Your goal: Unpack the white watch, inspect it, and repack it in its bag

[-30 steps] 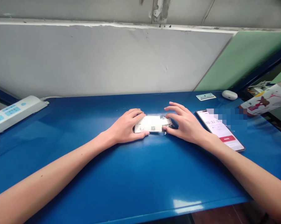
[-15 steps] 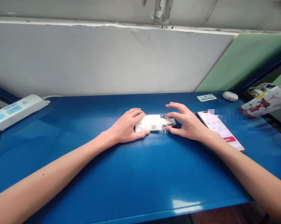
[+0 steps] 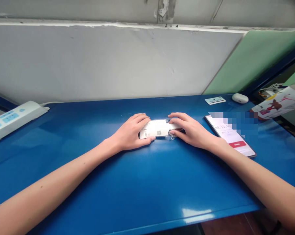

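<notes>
A small flat white package (image 3: 157,128) with printed text, a square code and shiny, see-through edges lies on the blue table. My left hand (image 3: 132,133) is closed around its left end, thumb on the near side and fingers on the far side. At the right end, my right hand (image 3: 190,130) pinches the package between its fingers and thumb. These fingers hide most of that end. A small shiny piece (image 3: 172,137) pokes out below the right thumb; its kind is unclear.
On the blue table (image 3: 137,189) lie a phone (image 3: 235,143) showing a timer, a card (image 3: 215,100) and a white earbud case (image 3: 239,98). A power strip (image 3: 17,119) is at the left, a printed container (image 3: 279,102) at the right. A wall (image 3: 113,62) stands behind.
My right hand has closed in from looser, spread fingers onto the package's right end, covering more of it. My left hand keeps its hold. The whole view has shifted slightly.
</notes>
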The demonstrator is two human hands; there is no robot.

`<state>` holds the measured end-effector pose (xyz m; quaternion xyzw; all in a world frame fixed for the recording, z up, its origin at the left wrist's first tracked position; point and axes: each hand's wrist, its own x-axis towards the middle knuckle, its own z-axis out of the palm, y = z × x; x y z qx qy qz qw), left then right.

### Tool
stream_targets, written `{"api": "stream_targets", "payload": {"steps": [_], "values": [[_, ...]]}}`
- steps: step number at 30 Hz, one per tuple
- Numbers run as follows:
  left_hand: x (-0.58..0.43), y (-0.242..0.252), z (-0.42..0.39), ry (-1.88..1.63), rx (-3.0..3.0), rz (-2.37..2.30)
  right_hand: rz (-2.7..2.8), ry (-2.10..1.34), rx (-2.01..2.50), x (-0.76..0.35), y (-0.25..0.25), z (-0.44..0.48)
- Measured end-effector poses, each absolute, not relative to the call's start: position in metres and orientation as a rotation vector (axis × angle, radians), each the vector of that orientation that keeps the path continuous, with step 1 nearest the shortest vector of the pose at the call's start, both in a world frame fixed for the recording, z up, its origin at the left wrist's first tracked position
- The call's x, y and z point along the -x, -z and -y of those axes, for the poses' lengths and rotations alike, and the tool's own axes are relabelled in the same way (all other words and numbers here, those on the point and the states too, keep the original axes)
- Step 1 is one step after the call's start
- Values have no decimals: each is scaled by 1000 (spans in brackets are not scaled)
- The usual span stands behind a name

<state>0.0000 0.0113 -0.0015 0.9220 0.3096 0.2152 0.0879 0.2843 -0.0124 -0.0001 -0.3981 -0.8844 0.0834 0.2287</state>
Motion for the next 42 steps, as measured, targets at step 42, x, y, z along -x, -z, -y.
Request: {"api": "stream_targets", "payload": {"steps": [42], "values": [[-2,-13,-10,-502,-2694,-1103,1939,214,1002,-293,-7,6]]}}
